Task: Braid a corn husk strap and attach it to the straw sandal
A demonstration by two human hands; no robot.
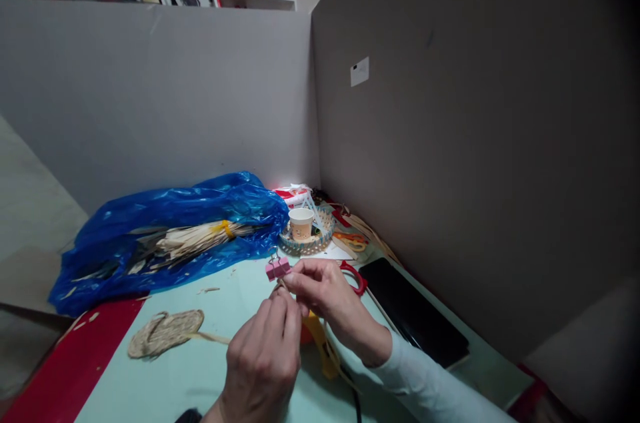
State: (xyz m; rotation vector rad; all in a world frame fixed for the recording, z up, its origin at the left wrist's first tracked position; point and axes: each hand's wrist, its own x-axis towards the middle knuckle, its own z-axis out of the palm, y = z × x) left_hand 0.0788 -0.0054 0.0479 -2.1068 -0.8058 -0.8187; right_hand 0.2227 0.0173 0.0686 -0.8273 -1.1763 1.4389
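My left hand [263, 359] is curled closed low in the middle, its fingertips pinching a thin straw strand near a pink binder clip [277, 268]. My right hand [333, 306] comes in from the right in a pale sleeve, fingers pinched together on the same woven straw piece right beside the clip. A flat woven straw oval [165, 333] with a trailing strand lies on the pale green tabletop [200, 376] to the left of my hands. Yellow strips [320, 343] lie under my right wrist.
A blue plastic bag [165, 236] holding a bundle of straw strips [200, 239] fills the back left. A paper cup [301, 223] stands on a woven coaster by the corner. Red-handled scissors [354, 276] and a black phone [413, 316] lie right. Grey partitions wall off the back and right.
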